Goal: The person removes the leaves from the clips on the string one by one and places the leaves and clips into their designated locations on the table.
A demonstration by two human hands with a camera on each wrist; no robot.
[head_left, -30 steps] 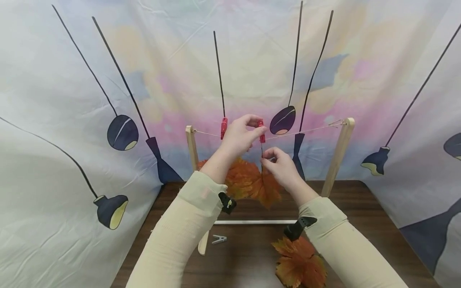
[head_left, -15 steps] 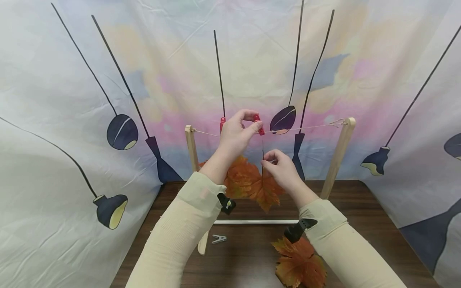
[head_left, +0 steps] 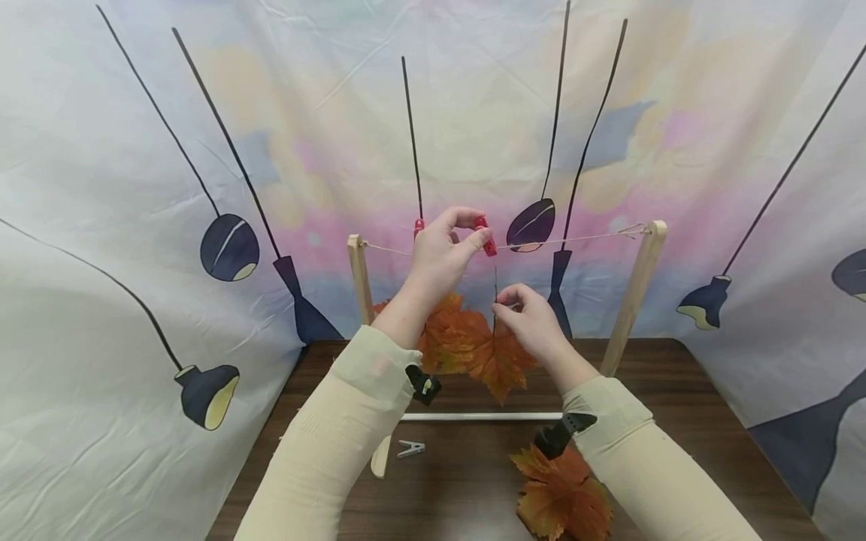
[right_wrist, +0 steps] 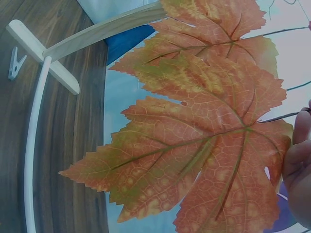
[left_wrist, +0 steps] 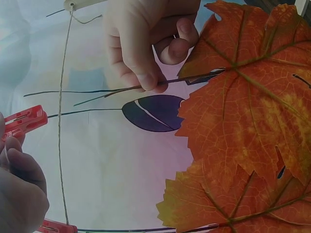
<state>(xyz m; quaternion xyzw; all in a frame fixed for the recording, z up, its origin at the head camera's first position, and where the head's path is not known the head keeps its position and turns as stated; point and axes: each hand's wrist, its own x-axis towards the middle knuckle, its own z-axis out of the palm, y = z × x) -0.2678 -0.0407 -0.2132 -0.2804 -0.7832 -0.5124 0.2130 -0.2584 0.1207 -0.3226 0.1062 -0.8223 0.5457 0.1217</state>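
My left hand point(head_left: 443, 248) pinches a red clothespin point(head_left: 485, 236), tilted, its tip right at the string point(head_left: 588, 239). In the left wrist view this clothespin point(left_wrist: 29, 121) lies just to one side of the string. Below it, my right hand point(head_left: 531, 315) pinches the thin dark stem of an orange artificial maple-like leaf point(head_left: 499, 364). The stem's upper end point(left_wrist: 39, 93) is free of the clothespin. Beside it, a second orange leaf point(left_wrist: 243, 208) hangs from another red clothespin point(left_wrist: 60, 227) on the string, partly hidden by my left hand in the head view.
Wooden posts point(head_left: 632, 300) carry the string, with a white rod point(head_left: 480, 416) low between them. A grey clothespin point(head_left: 410, 448) and another orange leaf point(head_left: 564, 496) lie on the dark wooden table point(head_left: 460, 488). A painted cloth point(head_left: 473, 135) hangs behind.
The red clothespin in my left hand has risen and tilted, coming away from the stem top. My right hand keeps its pinch, and its leaf sits slightly lower.
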